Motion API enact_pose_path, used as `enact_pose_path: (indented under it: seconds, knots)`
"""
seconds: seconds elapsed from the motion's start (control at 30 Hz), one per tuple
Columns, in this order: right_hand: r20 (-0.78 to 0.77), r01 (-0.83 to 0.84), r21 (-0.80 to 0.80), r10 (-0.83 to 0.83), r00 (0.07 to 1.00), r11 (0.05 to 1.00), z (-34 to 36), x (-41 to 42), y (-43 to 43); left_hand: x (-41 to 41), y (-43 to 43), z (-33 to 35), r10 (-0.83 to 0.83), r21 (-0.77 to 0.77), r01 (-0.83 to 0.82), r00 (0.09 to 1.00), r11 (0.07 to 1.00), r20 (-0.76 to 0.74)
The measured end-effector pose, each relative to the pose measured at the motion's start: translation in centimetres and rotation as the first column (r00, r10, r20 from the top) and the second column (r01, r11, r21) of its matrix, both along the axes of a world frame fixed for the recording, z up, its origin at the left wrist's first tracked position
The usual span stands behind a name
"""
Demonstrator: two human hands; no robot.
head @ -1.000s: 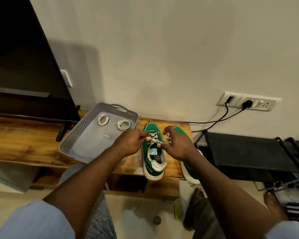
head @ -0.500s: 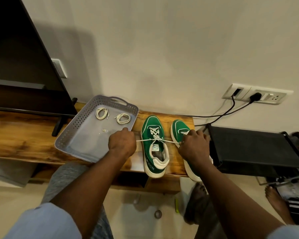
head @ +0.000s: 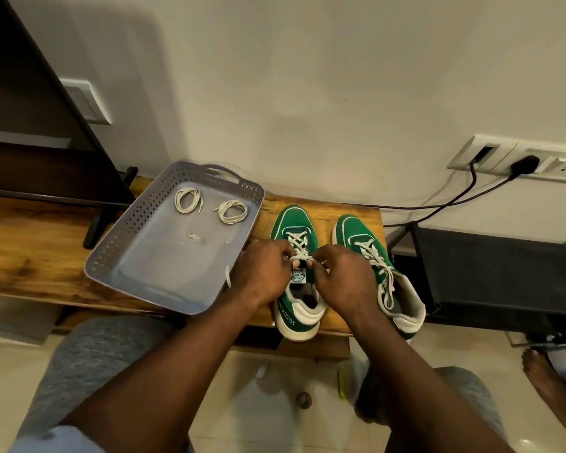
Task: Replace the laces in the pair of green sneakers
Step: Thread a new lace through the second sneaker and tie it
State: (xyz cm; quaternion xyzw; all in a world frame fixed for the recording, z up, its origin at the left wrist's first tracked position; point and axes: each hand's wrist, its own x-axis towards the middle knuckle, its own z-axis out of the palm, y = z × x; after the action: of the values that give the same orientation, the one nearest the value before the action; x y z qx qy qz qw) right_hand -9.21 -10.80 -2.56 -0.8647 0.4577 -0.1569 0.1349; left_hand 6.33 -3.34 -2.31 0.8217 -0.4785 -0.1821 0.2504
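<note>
We see the left hand and the right hand close together over the tongue of the first sneaker. The fingers of both are curled, and each hand pinches part of the white lace at the top of its criss-cross. The fingertips of the two hands almost meet just above the small label on the tongue. A short white strip shows beside the left hand at the tray's edge; we cannot tell whether it belongs to the same lace.

The first sneaker is green with white trim and a white sole. Its toe points to the wall and its heel sits at the near edge of the table. Just beside it on the right stands the second sneaker, lying parallel. Its loose lace trails over the tongue towards the collar.

To the left of the first sneaker we find a grey perforated tray set at an angle on the table. Near its far end lie one coiled lace and the other coiled lace, a little apart, with a small pale scrap nearer to us.

Beyond the tray a dark television stands on the table. On the wall to the right we see a socket plate with a black plug, and cables running down towards the table. A black rack stands next to the table on the right. Below it a bare foot rests on the pale floor.
</note>
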Motion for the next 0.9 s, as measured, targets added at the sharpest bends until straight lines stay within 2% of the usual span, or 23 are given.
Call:
enact_pose_path:
  seconds: [0.13, 0.27, 0.33, 0.43, 0.6, 0.77, 0.9]
  knots:
    - [0.148, 0.003, 0.062, -0.012, 0.989, 0.998, -1.3, -0.1, 0.1, -0.1, -0.6, -0.5, 0.067, 0.035, -0.063, 0.989, 0.997, -0.129]
    - [0.308, -0.016, 0.074, -0.007, 0.951, 0.997, -1.7, -0.3, 0.0, -0.3, -0.6, -0.3, 0.048, -0.004, -0.05, 0.978, 0.999, -0.205]
    - [0.358, -0.007, 0.077, -0.021, 0.934, 0.997, -1.9, 0.0, -0.1, -0.3, -0.8, -0.2, 0.036, -0.019, -0.04, 0.982, 0.999, -0.185]
    - [0.346, -0.004, 0.038, -0.009, 0.938, 0.999, -2.3, 0.4, -0.2, -0.6, -1.1, -0.1, -0.021, -0.05, 0.016, 0.994, 0.999, -0.106]
    - [0.333, -0.041, -0.006, 0.04, 0.942, 0.999, -2.8, 0.2, -0.1, -0.9, -0.8, 0.5, -0.156, -0.089, 0.169, 0.978, 0.982, 0.142]
    - [0.264, -0.026, -0.072, 0.044, 0.964, 0.997, -2.3, 0.4, 0.1, -1.1, -0.3, 1.5, -0.089, -0.149, 0.12, 0.976, 0.981, 0.201]
    - [0.257, -0.019, -0.028, 0.025, 0.966, 0.999, -2.4, 0.2, -0.6, -0.8, -0.3, 2.1, -0.069, -0.164, 0.1, 0.98, 0.981, 0.185]
